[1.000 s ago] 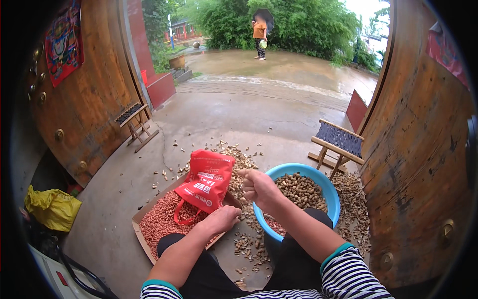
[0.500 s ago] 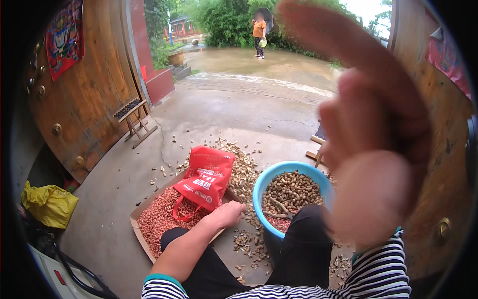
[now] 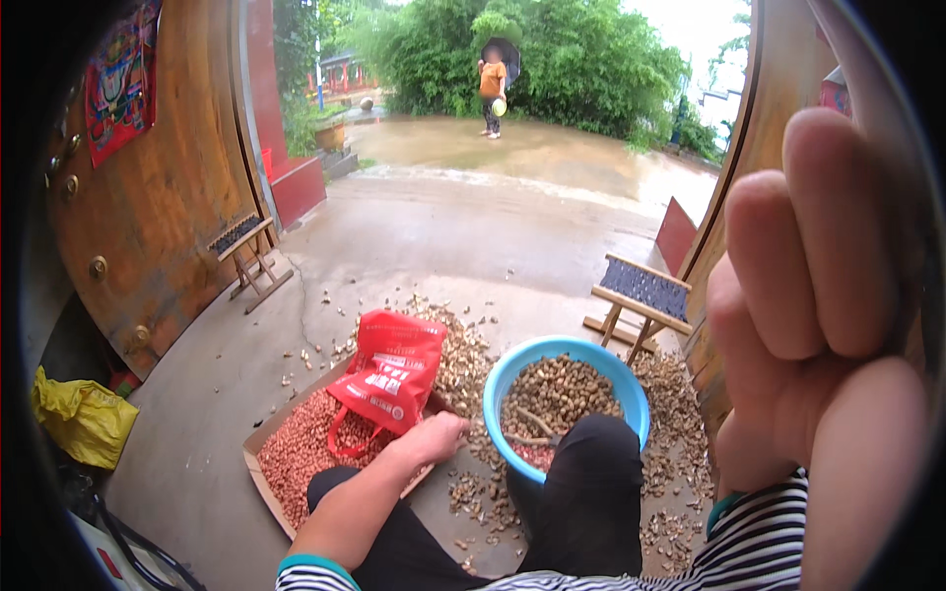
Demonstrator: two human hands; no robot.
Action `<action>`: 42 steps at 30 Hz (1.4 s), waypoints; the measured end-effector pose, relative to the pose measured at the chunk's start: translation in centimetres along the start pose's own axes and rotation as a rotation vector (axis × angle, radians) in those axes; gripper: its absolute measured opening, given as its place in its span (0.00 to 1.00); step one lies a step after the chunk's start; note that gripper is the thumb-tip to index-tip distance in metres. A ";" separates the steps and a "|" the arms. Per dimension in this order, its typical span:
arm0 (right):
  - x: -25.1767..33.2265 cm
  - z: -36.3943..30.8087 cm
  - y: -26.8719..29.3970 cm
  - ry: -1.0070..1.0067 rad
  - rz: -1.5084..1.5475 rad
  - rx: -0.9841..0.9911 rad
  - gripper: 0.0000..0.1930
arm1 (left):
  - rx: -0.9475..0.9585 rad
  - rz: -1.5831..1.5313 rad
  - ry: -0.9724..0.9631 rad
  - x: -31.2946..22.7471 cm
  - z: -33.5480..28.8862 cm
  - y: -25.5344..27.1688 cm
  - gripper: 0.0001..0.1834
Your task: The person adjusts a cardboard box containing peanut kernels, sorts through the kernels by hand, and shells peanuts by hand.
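My right hand (image 3: 798, 325) is raised close on the right, large in view. Its index finger stretches up and some other fingers are bent toward the palm; nothing shows in it. My left hand (image 3: 434, 439) hovers by the right edge of a shallow cardboard box (image 3: 264, 473), its fingers curled together; what they hold, if anything, is hidden. Shelled reddish peanuts (image 3: 305, 448) fill the box, and a red bag (image 3: 394, 369) lies tilted on them. By my right knee, a blue basin (image 3: 636, 399) holds unshelled peanuts (image 3: 567, 389) and a wooden, tong-like tool (image 3: 532, 426).
Empty peanut shells (image 3: 680, 424) litter the concrete floor around box and basin. Low folding stools stand at left (image 3: 246, 246) and right (image 3: 641, 291), beside wooden doors. A yellow bag (image 3: 84, 419) lies far left. Outside, a person (image 3: 493, 84) stands under a dark umbrella.
My right hand has shifted right, its palm side now showing and the right stool uncovered. The whole view has swung slightly. My left hand stays beside the box.
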State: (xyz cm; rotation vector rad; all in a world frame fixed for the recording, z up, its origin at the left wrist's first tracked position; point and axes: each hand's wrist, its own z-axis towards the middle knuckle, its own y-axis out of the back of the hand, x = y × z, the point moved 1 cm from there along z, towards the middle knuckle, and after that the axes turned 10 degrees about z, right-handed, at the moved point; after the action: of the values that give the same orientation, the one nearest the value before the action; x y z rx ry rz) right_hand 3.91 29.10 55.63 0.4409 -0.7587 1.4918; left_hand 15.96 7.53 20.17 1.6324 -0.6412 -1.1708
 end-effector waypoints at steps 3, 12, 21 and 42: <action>0.3 0.9 0.7 0.045 -0.061 0.016 0.38 | 0.085 0.105 0.020 -1.4 0.0 0.9 0.12; 2.6 1.6 0.9 0.114 -0.169 -0.021 0.40 | 0.162 0.080 0.050 -2.9 -0.8 1.7 0.11; 2.5 -0.1 1.7 0.047 -0.257 -0.128 0.42 | 0.135 0.070 -0.051 -3.0 0.1 1.5 0.10; -33.1 -10.9 4.1 -1.286 0.526 -0.123 0.18 | -0.007 0.049 -0.051 -1.0 -1.6 -1.4 0.12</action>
State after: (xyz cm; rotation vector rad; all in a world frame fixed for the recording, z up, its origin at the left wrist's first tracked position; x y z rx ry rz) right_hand 4.58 12.93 24.45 1.2053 -2.0776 1.5107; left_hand 16.84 9.52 19.29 1.5763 -0.7048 -1.1805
